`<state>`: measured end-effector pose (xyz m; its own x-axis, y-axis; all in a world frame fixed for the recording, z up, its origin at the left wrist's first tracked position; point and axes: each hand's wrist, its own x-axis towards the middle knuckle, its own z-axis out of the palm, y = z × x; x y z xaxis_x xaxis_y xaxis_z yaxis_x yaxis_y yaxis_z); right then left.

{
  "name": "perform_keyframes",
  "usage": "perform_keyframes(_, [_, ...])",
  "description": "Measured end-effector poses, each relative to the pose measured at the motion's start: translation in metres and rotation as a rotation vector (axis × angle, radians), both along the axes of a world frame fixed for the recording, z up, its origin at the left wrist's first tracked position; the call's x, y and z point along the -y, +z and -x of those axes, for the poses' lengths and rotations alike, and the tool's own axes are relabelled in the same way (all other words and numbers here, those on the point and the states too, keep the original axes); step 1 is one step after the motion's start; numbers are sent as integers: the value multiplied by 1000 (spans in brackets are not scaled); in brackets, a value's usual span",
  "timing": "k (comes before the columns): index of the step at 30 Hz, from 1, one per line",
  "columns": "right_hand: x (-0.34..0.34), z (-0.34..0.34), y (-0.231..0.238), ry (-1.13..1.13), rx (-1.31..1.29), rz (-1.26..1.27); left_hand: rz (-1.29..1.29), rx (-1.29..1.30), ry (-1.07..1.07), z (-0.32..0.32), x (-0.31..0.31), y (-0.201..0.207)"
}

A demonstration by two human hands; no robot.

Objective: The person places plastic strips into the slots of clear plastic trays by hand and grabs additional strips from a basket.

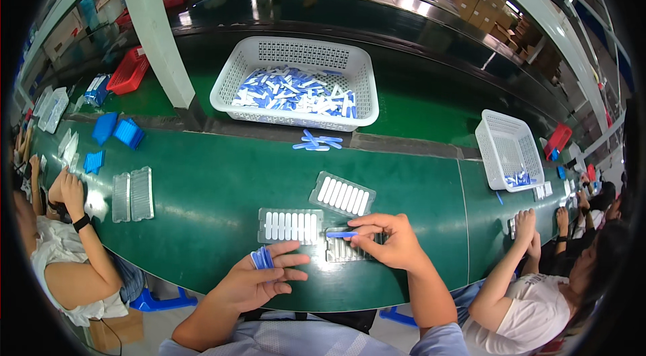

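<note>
Blue stick (340,235), slim, straight, rounded tip

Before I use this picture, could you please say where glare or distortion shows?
Head view: pale glare lies on the green table, toward the left; same head view: the table's near edge bows, and black fills the corners.

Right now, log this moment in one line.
left hand: holding blue strips; right hand: pinching single blue strip over clear tray; nearby: two trays with white pieces

Green worktable (215,221) (glossy), white post (157,33)
</note>
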<state>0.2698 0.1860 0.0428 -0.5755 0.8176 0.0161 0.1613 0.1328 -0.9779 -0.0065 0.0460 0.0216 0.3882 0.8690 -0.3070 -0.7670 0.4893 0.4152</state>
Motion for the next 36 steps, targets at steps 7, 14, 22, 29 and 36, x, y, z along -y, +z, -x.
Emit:
perform_keyframes(7, [2, 1, 0, -33, 77, -179, -66, 109, -219, -4, 3, 12])
perform_keyframes(14, [2, 6, 9, 11, 286, -895, -62, 9, -261, -5, -4, 11])
perform_keyframes(22, [-4, 4, -5, 156, 234, -479, -16, 162, -260, -10, 1, -10])
perform_keyframes(29, [1, 24, 9, 9, 456, -825, 10, 228, -288, -9, 1, -14])
perform_keyframes(36, [28, 38, 12, 185, 9, -457, -88, 120, -549, -26, -9, -10])
